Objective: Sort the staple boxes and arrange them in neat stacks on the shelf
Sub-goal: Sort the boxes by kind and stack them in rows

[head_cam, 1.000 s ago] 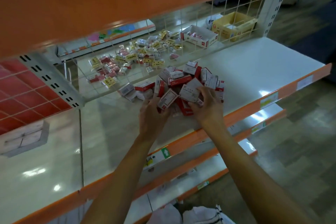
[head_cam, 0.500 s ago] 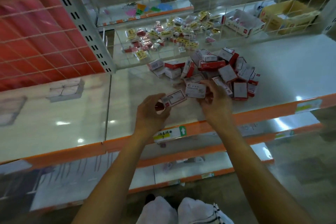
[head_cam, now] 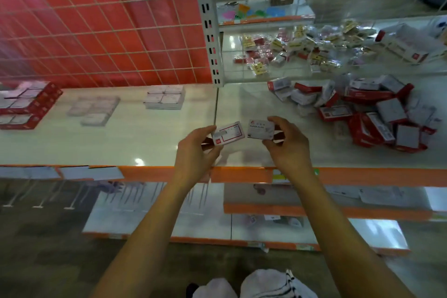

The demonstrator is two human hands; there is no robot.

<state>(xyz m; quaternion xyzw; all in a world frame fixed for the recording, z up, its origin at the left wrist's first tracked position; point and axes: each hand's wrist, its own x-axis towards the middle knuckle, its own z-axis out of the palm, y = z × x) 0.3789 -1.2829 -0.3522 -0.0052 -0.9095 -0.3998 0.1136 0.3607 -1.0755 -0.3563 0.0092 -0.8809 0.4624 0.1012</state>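
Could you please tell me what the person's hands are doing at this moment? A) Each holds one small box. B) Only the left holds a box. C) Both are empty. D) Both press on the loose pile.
A: the left hand pinches a red-framed box and the right hand a white box, both above the shelf, apart from the pile.

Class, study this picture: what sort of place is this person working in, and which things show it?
Probably a stationery shop: tiered shelves with orange front edges and paper labels, a wire mesh backing, and a loose pile of small red-and-white boxes beside neat stacks.
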